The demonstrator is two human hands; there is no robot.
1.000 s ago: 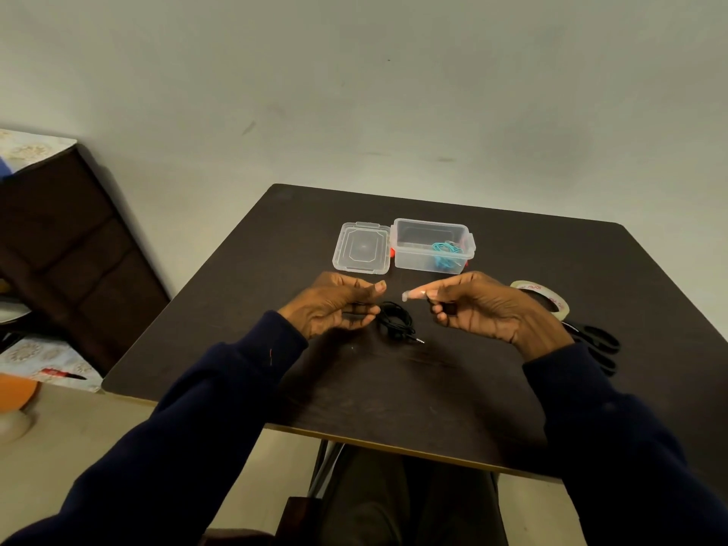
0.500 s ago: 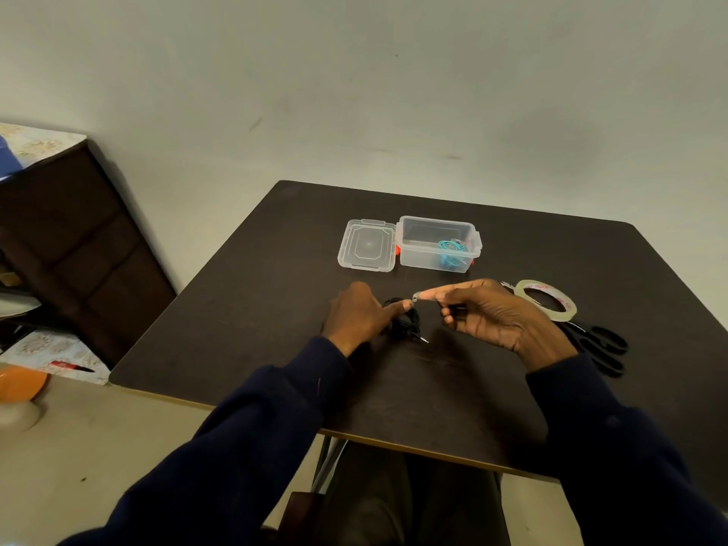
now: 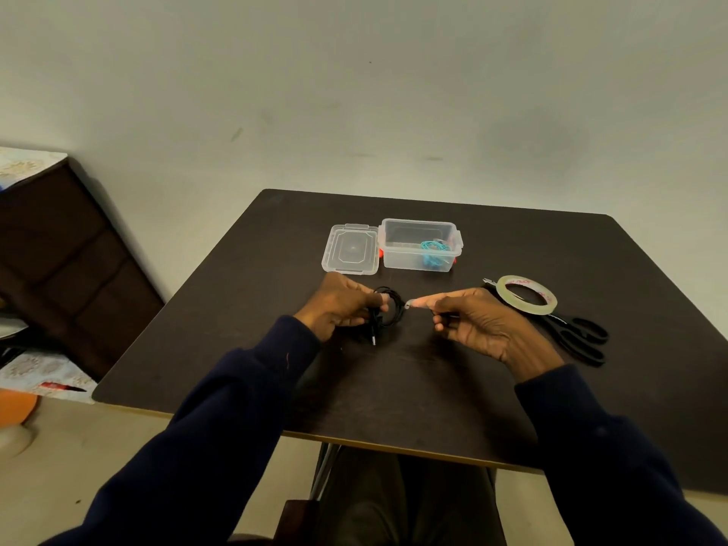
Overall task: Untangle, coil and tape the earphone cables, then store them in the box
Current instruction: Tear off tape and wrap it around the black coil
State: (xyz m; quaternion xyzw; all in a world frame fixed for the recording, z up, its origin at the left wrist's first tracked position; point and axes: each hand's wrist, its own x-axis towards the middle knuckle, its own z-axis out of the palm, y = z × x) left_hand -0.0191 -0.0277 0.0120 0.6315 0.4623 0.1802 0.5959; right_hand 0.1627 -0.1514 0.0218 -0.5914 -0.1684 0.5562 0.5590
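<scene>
The surface [image 3: 453, 388] is a broad, dark brown slab with a matt, faintly scuffed top and rounded corners. Toward its far side stands the box [image 3: 398, 250], a small rectangular tub of clear plastic. Its clear lid [image 3: 350, 250] lies flat just to the left, touching the box's side, with a bit of orange at the join. To the right lie black-handled scissors [image 3: 579, 336]. Their blades run under a flat ring of translucent tape, the tape roll [image 3: 512, 299], which rests on them. Between the hands is the black earphone cable [image 3: 395, 309], thin and glossy, wound into a small round coil, with its plug dangling toward the person. I cannot tell whether the coil touches the surface. A second cable, the teal earphone cable [image 3: 432, 252], sits bundled inside the box at its right end.

The left hand [image 3: 338, 305], in a dark navy sleeve, has its fingers curled round the left edge of the black coil and grips it. The right hand [image 3: 472, 321] is mostly curled, with forefinger and thumb stretched toward the coil. They pinch a pale scrap of tape [image 3: 407, 304], which sits just beside the coil's right edge.
</scene>
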